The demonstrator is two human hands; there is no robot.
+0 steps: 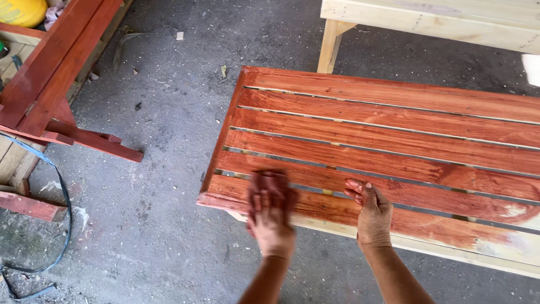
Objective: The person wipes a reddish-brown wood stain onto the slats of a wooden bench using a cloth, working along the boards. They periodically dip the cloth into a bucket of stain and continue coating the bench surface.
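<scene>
1. The slatted bench top (388,146) lies across the right of the view, stained red-brown over most of its slats; its near-right corner and front edge show bare pale wood.
2. The left hand (271,211) lies flat on the nearest slats at the near-left corner, fingers together and stained red. It is blurred, so I cannot tell whether a rag or pad sits under the palm.
3. The right hand (371,211) rests just beside it on the front slat, fingers curled over the edge, holding nothing that shows. The 2 hands are apart.
4. Risk, as I judge it: the sheen suggests the stain is wet, so the resting right hand may print or smear the slat beneath it.
5. Risk: uneven rubbing could leave the pale patch (514,211) at the near right with a hard edge against the dark colour.
6. Risk: stain may pool in the gaps between slats and drip onto the concrete floor (169,112).
7. Around: a red-stained frame piece (56,73) lies at the left on pale boards, well apart from the bench top.
8. An unfinished pale bench (427,19) stands behind, near the far edge.
9. A blue strap (63,191) loops over the floor at the lower left, a tripping hazard.
10. A yellow container (22,11) sits at the top-left corner.
</scene>
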